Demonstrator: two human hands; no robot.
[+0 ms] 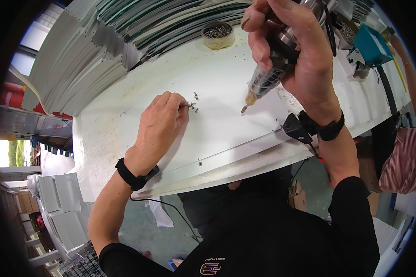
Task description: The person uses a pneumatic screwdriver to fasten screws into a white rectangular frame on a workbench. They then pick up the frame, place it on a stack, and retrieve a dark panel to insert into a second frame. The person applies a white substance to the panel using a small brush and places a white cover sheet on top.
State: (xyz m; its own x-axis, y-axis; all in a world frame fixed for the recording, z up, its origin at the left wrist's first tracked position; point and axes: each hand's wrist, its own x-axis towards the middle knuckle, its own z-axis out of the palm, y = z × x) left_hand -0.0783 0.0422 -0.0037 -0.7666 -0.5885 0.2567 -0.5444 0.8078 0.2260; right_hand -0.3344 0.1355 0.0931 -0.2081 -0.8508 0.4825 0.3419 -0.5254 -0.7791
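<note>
Your black sleeves and dark shirt fill the bottom of the view, and both wrists wear black straps. Your left hand (pixel 161 124) rests knuckles-up on the white metal panel (pixel 217 134), its fingertips pinched on a small screw (pixel 189 106) at the edge of a little scatter of loose screws (pixel 195 102). Your right hand (pixel 295 51) is clenched around the electric screwdriver (pixel 268 78), whose clear ribbed barrel tilts down so that the bit hangs just above the panel, near the screws but not touching anything. One screw head (pixel 200 163) already sits in the panel's near edge, so fastening looks to be under way; small holes along the right edge appear unfilled, and the pinched screw is not yet set. The panel is smooth, flat painted sheet with a folded lip, lying on a scuffed, speckled white bench (pixel 106 138). A round tin of screws (pixel 217 34) stands at the far side, beside stacks of pale sheet panels (pixel 78 60).
</note>
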